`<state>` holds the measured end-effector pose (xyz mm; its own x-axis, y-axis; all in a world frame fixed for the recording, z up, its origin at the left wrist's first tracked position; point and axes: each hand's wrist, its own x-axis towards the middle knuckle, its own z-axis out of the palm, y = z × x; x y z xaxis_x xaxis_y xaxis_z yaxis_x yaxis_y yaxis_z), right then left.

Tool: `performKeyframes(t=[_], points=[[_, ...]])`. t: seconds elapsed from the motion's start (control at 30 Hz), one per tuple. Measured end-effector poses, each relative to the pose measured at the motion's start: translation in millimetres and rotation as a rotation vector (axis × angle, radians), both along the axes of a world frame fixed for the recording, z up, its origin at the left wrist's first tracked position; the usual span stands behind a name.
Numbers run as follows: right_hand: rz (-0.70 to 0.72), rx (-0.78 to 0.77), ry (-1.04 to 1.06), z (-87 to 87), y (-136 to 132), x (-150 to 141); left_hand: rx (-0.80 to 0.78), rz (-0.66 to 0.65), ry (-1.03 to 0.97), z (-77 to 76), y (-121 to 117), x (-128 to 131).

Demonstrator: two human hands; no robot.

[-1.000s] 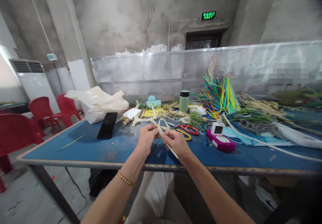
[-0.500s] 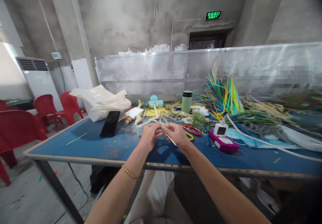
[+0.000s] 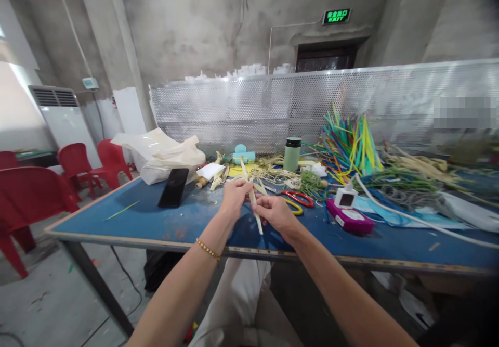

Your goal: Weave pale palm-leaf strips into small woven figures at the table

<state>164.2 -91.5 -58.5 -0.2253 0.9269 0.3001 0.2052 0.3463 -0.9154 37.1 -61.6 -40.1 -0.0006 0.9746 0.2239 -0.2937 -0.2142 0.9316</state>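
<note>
Pale, flat plant-like strips (image 3: 258, 224) cross between my two hands, just above the front of the blue table. My left hand (image 3: 235, 199) is closed, pinching the strips near their upper part. From the other side, my right hand (image 3: 276, 213) is closed with thumb and fingers on the strips, close to the left fingertips. One strip end points down toward me, and others stick up beyond the fingers. Exactly where the strips cross is partly hidden by the fingers. Scissors with red handles (image 3: 299, 199) and a yellow-handled pair (image 3: 295, 207) lie right of my right hand.
A black phone (image 3: 173, 188) leans before a white plastic bag (image 3: 159, 154). Behind my hands stands a green bottle (image 3: 291, 155). A purple box (image 3: 353, 221), a white charger (image 3: 345, 197) with cable and bundles of coloured strips (image 3: 354, 149) fill the right side. A thin green strip (image 3: 122, 210) lies left.
My hands have turned the strips: the loose end now points more steeply down, and more pale strip shows above and between the fingers. The view has shifted slightly.
</note>
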Motion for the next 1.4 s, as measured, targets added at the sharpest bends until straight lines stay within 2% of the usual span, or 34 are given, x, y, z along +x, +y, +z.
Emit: performKeyframes(t=[0.33,0.47,0.57,0.63,0.7,0.73,0.8,0.9,0.97,1.0,1.07,1.13,1.2,1.27,1.33,1.4], points=[[0.061,0.094,-0.068,-6.4,-14.9,3.7,-0.096,0.033,-0.054,-2.1,9.5,4.3],[0.064,0.208,-0.164,-7.8,-25.8,4.5,-0.102,0.016,-0.063,-2.0,8.9,6.1],[0.06,0.311,-0.305,-1.9,-43.7,5.1,-0.094,0.025,-0.049,-3.3,8.6,8.7],[0.136,0.323,-0.372,6.4,-59.7,6.9,-0.089,0.037,-0.051,-5.0,9.6,9.4],[0.34,0.282,-0.404,16.5,-72.2,11.6,-0.084,0.05,-0.041,-6.7,10.6,8.3],[0.371,0.278,-0.394,21.4,-74.6,15.4,-0.072,0.017,-0.009,-7.4,10.8,7.1],[0.291,0.29,-0.326,29.2,-68.7,25.9,-0.048,-0.083,0.073,-8.5,10.2,3.6],[-0.036,0.398,-0.249,32.6,-37.3,43.4,-0.017,-0.18,0.151,-9.8,6.7,-1.5],[-0.25,0.512,-0.279,30.8,-12.7,50.7,0.005,-0.179,0.169,-11.0,3.3,-3.0],[-0.31,0.564,-0.297,29.7,-2.1,52.0,0.025,-0.187,0.176,-11.8,1.3,-2.9],[-0.343,0.615,-0.353,28.9,13.7,50.1,0.077,-0.213,0.181,-13.1,-2.8,-1.2],[-0.279,0.605,-0.398,30.4,22.7,43.9,0.121,-0.221,0.206,-13.5,-6.8,1.5],[-0.168,0.532,-0.388,32.8,27.7,36.5,0.136,-0.207,0.246,-12.7,-10.0,4.3],[-0.094,0.381,-0.283,34.1,30.8,30.0,0.131,-0.183,0.279,-10.8,-12.4,6.4],[-0.097,0.295,-0.196,33.6,33.4,25.8,0.128,-0.161,0.305,-8.8,-14.0,7.6],[-0.16,0.296,-0.157,32.7,36.4,24.9,0.141,-0.132,0.327,-8.0,-15.4,7.8]])
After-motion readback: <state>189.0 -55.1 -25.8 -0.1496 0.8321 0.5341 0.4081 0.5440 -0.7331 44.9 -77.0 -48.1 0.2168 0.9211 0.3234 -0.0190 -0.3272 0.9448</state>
